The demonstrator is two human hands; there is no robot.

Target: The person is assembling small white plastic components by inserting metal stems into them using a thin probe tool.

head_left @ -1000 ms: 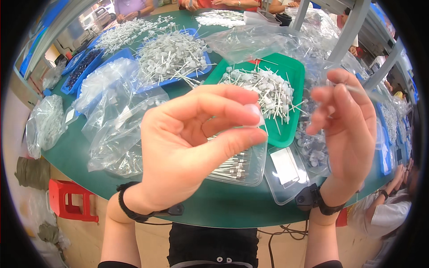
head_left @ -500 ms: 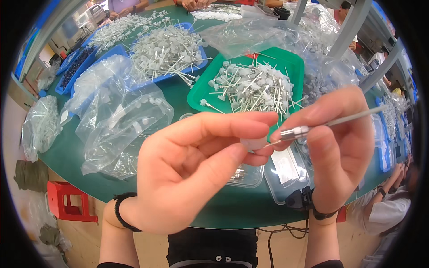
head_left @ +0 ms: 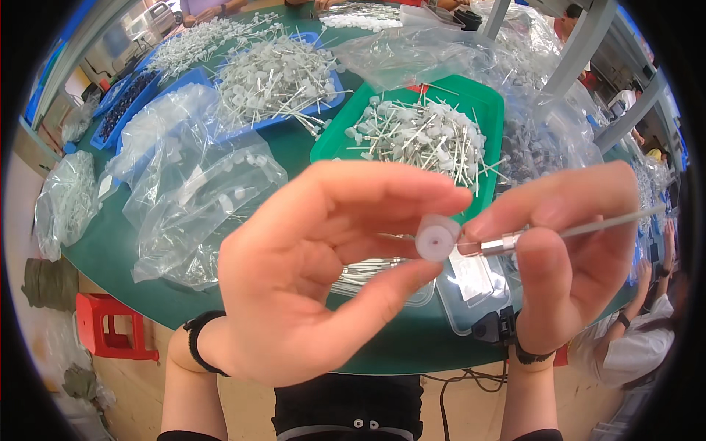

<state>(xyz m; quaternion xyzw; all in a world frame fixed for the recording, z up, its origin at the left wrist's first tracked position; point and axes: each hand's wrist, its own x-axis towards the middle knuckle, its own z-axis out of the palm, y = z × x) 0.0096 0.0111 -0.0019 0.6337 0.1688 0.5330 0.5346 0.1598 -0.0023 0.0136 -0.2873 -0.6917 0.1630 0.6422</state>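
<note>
A round green counter [head_left: 287, 154] fills the far and middle scene. On its far left, a blue tray [head_left: 334, 103] is loaded with white-capped metal pins, and a second blue tray [head_left: 132, 95] beyond it on the left holds dark small parts. Right of centre, a green tray [head_left: 482, 103] is heaped with similar white-capped pins. Clear plastic bags [head_left: 198, 198] lie crumpled on the near left of the counter; one further clear bag [head_left: 66, 202] hangs at the left edge, and more are piled at the far right. A clear plastic box [head_left: 471, 283] is seen at the near edge, partly hidden behind the hands. A red stool [head_left: 110, 334] stands on the floor at the lower left.

The left hand [head_left: 316, 287] is raised near the camera, its thumb and forefinger clamped on a small white cap [head_left: 437, 238]. The right hand [head_left: 573, 250] is held just beside it, its fingers closed on a thin metal pin [head_left: 559, 232], whose silver collar touches the cap's right side.
</note>
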